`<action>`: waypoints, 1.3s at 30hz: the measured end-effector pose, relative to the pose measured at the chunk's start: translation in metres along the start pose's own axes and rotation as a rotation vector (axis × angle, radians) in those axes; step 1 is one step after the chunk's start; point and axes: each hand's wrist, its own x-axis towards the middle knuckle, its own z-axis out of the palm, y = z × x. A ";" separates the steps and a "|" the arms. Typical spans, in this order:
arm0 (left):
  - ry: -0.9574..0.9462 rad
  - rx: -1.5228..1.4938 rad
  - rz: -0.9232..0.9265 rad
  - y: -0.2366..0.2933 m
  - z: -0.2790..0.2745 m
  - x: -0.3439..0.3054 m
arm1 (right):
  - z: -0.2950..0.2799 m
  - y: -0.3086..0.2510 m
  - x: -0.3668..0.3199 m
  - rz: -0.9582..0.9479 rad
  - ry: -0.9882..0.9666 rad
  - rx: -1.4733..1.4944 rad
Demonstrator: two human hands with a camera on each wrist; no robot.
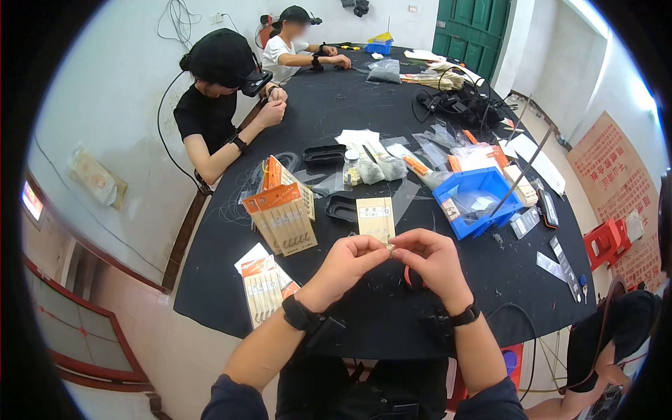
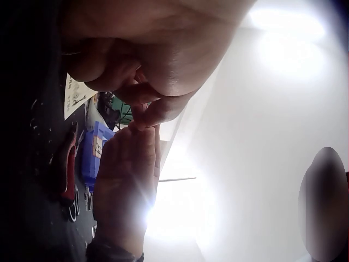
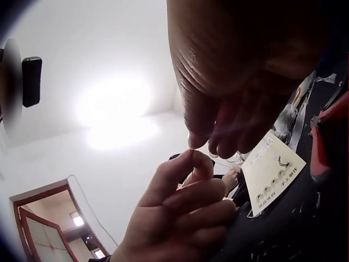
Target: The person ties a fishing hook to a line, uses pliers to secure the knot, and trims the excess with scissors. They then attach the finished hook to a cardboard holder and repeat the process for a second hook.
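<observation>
Over the near part of the black table, my left hand (image 1: 348, 264) and right hand (image 1: 435, 264) meet fingertip to fingertip. Both pinch a tiny pale thing (image 1: 389, 246), mostly covered by the fingers; I cannot tell its kind. In the left wrist view the right hand (image 2: 128, 174) reaches up to the left fingertips. Thumb and forefinger of the left hand (image 3: 182, 204) press together in the right wrist view. Just beyond the hands lies a beige card (image 1: 376, 215) with small hooks on it. Red-handled pliers (image 3: 320, 150) lie beside the right hand.
Packs of orange-topped hook cards (image 1: 283, 220) stand at left, with more cards (image 1: 262, 290) lying nearer. Black trays (image 1: 324, 154), a jar (image 1: 352, 170) and a blue bin (image 1: 462, 224) are farther back. Two people (image 1: 217, 91) sit along the far left side.
</observation>
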 end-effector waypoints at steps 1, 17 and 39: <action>-0.007 0.001 0.013 0.000 0.000 0.000 | 0.000 0.000 0.000 0.003 -0.008 0.003; 0.023 -0.012 0.049 0.003 0.001 -0.001 | -0.004 0.007 0.001 0.025 0.007 0.023; 0.083 0.115 0.203 -0.011 -0.007 0.006 | -0.008 0.008 0.001 -0.022 0.052 -0.019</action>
